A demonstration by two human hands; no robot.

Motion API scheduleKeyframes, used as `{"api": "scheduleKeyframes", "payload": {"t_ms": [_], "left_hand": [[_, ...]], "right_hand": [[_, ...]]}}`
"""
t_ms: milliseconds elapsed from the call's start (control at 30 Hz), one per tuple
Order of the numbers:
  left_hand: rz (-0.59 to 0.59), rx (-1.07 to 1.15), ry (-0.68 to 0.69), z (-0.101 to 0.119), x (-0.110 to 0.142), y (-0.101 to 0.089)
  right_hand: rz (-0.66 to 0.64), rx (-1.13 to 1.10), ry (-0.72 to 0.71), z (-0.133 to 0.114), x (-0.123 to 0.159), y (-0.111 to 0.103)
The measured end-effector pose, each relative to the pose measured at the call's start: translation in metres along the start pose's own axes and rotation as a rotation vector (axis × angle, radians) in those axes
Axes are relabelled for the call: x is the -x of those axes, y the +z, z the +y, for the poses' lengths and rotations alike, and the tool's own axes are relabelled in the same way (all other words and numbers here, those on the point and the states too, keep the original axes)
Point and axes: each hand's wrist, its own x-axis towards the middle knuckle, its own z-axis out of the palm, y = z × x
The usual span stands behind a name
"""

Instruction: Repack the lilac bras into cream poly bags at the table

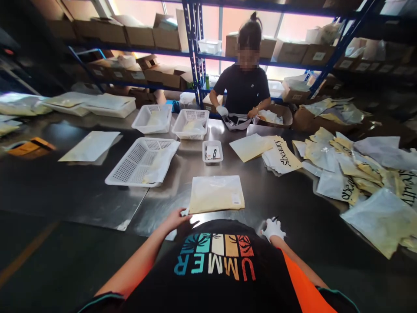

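Backlit scene: strong, pinkish-white light is admitted through the windows (208, 21) at the top of the frame, where the panes are washed out. The blue shelving (192, 43) and cardboard boxes (140, 37) before them are left in part-shadow. Pale glare is thrown back by the metal tabletop (169, 202), most strongly just below the plastic mailer (216, 193) at center. The floor (45, 256), lower left, is sunk in near-black. Wide-angle stretching and smearing are noted at both side edges. Print on the mailer's label (236, 198) cannot be resolved. The co-worker's (244, 89) head is partly masked by pixelation.
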Motion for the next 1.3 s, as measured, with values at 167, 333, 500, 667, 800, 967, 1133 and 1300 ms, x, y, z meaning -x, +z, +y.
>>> {"api": "scheduleKeyframes", "payload": {"t_ms": [167,333,500,667,800,967,1133,1300], "left_hand": [[-0.156,0.309,0.587,0.093,0.065,-0.087],[-0.533,0.453,1.175,0.159,0.152,-0.153],[-0.874,0.479,1.272,0.177,0.172,-0.162],[-0.933,0.496,1.42,0.183,0.16,-0.154],[-0.999,0.587,1.467,0.195,0.153,-0.144],[-1.03,0.583,1.348,0.209,0.145,-0.141],[-0.997,0.538,1.318,0.211,0.134,-0.143],[-0.736,0.592,1.242,0.194,0.123,-0.143]], "right_hand": [[0.014,-0.073,0.114,0.003,0.01,0.007],[-0.006,-0.077,0.197,0.008,0.009,0.003],[0.005,-0.04,0.237,0.008,0.01,-0.002],[0.032,-0.069,0.242,0.013,0.009,0.004],[0.037,-0.068,0.246,0.014,0.008,0.007],[0.022,-0.038,0.239,0.013,0.014,0.009],[0.043,-0.063,0.237,0.017,0.018,0.018],[0.024,-0.069,0.22,0.023,0.016,0.022]]}}
